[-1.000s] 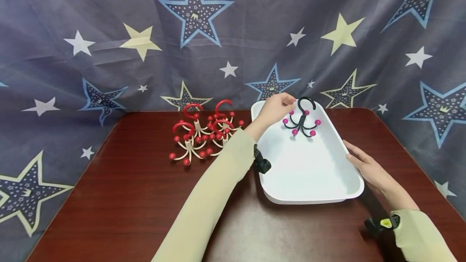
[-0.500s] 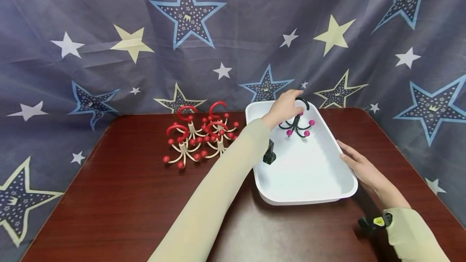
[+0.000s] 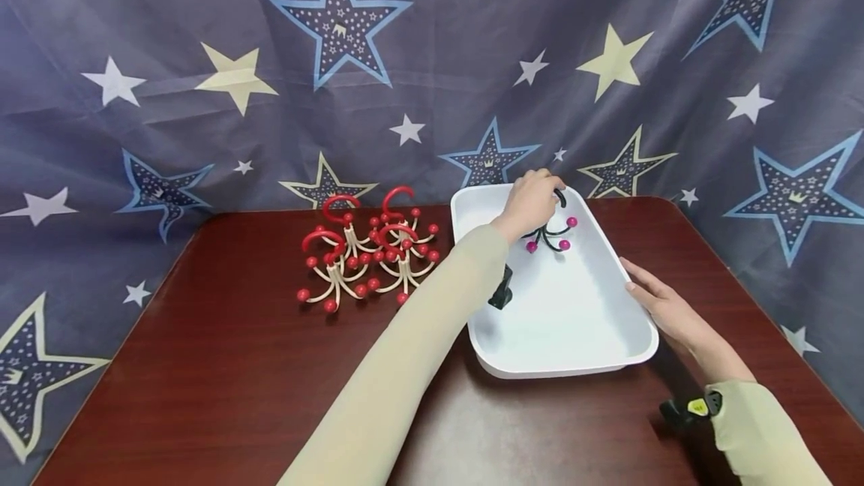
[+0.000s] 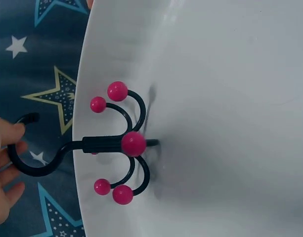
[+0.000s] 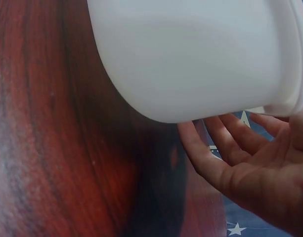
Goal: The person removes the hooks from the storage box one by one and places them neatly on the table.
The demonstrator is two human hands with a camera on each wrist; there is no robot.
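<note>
A black multi-arm hanger with a curved top hook and pink ball tips stands in the far part of a white tray. My left hand reaches over the tray and holds the top hook between thumb and fingers, as the left wrist view shows. In the head view this hand hides part of the hanger. My right hand grips the tray's right side, thumb at the rim. In the right wrist view, its fingers reach under the tray's outer wall.
Several cream hangers with red hooks and red ball tips stand close together on the brown table, left of the tray. A dark star-patterned curtain hangs behind the table and at its sides.
My left hand has moved onto the black hanger's top hook, covering more of it. The right hand keeps its place on the tray. The whole head view has shifted slightly.
</note>
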